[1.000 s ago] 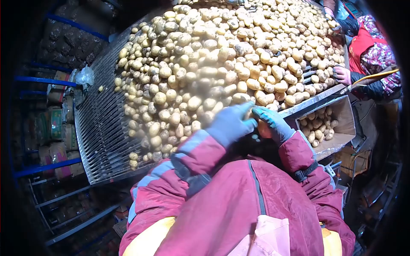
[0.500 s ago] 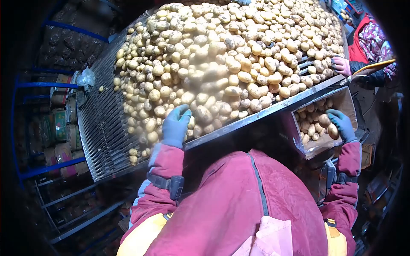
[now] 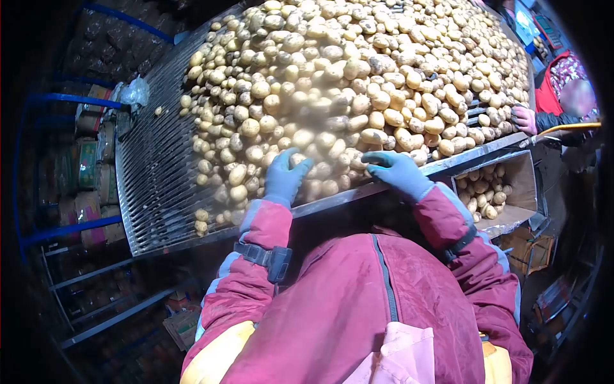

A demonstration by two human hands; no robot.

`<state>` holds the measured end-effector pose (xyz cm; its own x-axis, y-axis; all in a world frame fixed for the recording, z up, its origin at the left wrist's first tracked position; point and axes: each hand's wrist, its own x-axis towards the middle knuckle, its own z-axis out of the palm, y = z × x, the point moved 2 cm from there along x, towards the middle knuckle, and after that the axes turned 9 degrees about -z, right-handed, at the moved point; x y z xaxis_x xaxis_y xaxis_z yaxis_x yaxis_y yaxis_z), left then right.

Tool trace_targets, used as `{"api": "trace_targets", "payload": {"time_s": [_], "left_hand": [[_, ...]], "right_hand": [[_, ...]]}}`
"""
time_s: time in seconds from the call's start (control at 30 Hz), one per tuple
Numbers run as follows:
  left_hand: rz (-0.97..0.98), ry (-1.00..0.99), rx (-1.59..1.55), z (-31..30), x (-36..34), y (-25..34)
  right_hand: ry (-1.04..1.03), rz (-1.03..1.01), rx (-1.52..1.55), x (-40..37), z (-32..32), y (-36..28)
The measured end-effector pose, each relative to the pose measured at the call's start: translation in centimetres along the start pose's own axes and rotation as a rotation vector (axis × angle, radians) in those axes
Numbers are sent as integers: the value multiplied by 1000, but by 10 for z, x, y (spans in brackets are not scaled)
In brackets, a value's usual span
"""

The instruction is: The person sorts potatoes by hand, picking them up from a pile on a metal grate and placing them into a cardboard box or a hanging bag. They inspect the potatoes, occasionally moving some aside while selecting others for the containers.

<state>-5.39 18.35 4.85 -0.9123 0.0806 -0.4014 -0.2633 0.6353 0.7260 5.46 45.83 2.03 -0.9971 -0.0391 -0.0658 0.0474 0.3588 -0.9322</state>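
A large heap of potatoes [image 3: 396,118] covers the slatted metal sorting table [image 3: 150,173]. My left hand [image 3: 286,178], in a blue-grey glove, is at the near edge of the heap. Its thumb and fingers are apart, with potatoes just beyond them; I see none gripped. To the right, my right hand [image 3: 400,174], gloved alike, reaches over the table's metal rim [image 3: 448,161]. Its thumb and fingers are spread beside the potatoes, and nothing shows between them. Right of that hand stands a cardboard box [image 3: 521,179] with a pile of potatoes inside.
At the right end of the table is another person's pink-gloved hand [image 3: 524,120], beside a yellow bar [image 3: 569,127]. Blue metal racking [image 3: 77,229] with stacked cartons stands on the left. A clear plastic bag [image 3: 134,93] hangs by the table's left edge.
My right hand has left the box, where it held potatoes, and moved left to the table's edge without them. The left hand stays by the heap. The view has shifted slightly.
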Motion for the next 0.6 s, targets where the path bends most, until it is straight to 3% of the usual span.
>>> {"api": "trace_targets", "payload": {"time_s": [0.03, 0.07, 0.17, 0.23, 0.3, 0.37, 0.4, 0.43, 0.5, 0.6], "left_hand": [[-56, 6, -28, -12, -7, 8], [100, 95, 71, -17, 5, -14], [-135, -101, -273, -37, 17, -33], [-121, -197, -445, -41, 24, -39], [-91, -227, -635, -34, 26, -27], [-55, -207, -568, -37, 29, -21], [-44, -203, -550, -39, 27, -18], [-33, -204, -531, -40, 26, -17], [44, -232, -461, -39, 24, -24], [127, -289, -144, -32, -1, -4]], "right_hand": [[-2, -33, -96, 11, 12, -6], [-23, -33, -207, 19, 19, -10], [-101, 1, -509, 40, 37, -23], [-183, 77, -667, 50, 51, -25], [-140, 34, -644, 62, 56, 4], [-168, 50, -587, 70, 52, -9], [-205, 227, -360, 65, 37, -23], [-156, 290, -107, 66, 39, 9], [-113, 267, 27, 61, 40, 37], [-184, 184, -414, 56, 39, -10]]}}
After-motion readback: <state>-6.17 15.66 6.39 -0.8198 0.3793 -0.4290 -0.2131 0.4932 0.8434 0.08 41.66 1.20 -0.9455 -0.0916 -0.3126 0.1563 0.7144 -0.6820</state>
